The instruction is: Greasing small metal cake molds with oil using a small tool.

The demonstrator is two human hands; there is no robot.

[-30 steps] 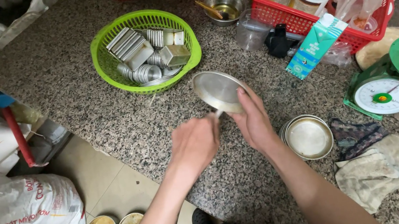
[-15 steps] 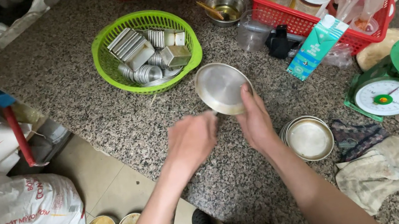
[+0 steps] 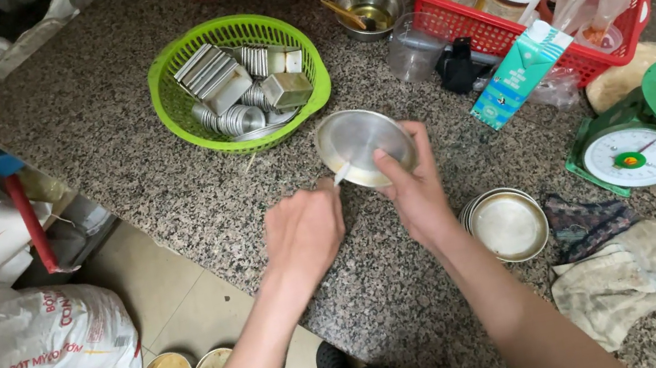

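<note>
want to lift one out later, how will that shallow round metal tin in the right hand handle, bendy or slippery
The round metal tin looks thin-walled and shallow, so probably light and a little bendy at the rim. Its shiny surface may be slippery; the right hand pinches its edge with thumb over the rim. Tilted on edge, it could roll if released.

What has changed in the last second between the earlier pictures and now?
The right hand tilted the round metal tin flatter, toward the camera. The left hand keeps a small white tool at its rim. The green basket and scale did not move.
</note>
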